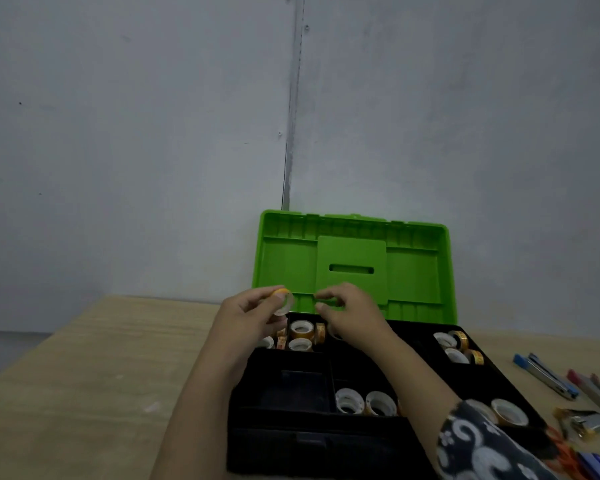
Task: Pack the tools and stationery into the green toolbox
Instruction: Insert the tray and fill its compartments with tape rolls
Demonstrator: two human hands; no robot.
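Small clear tape roll with a yellow-orange core [283, 301] is up in the air, pinched in the left hand [253, 315]: thumb and fingertips curled round its rim, roll held on edge above the back-left compartment of the box. Right hand [352, 315] is level with it, just to the right, not touching the roll; fingers curled in toward the thumb with a small gap. Can't tell whether it holds anything, nothing visible between the tips.

Green plastic toolbox with black tray base [326, 441] sits directly below both hands, green lid [354, 268] open and standing upright against the wall. Tray is split into compartments:
- back-left: several matching tape rolls [302, 330], some flat, some on edge, right under the held roll
- back-right: another cluster of tape rolls [459, 346]
- front-middle: two rolls on edge side by side [364, 402]
- front-right: one roll [509, 412], partly behind the patterned dark sleeve [478, 445] of the right arm
- front-left: looks dark, contents unclear

On the table right of the box, well apart from the hands: blue-and-grey utility knives [548, 375], a metal stapler [589, 422], orange-handled scissors [561, 452], blurred, and more pens or cutters at the bottom-right edge, too blurred to name.

Surface is a light wooden tabletop [101, 375]. Behind it a plain grey-white wall [136, 150] with a vertical panel seam [293, 116] running down to the lid.
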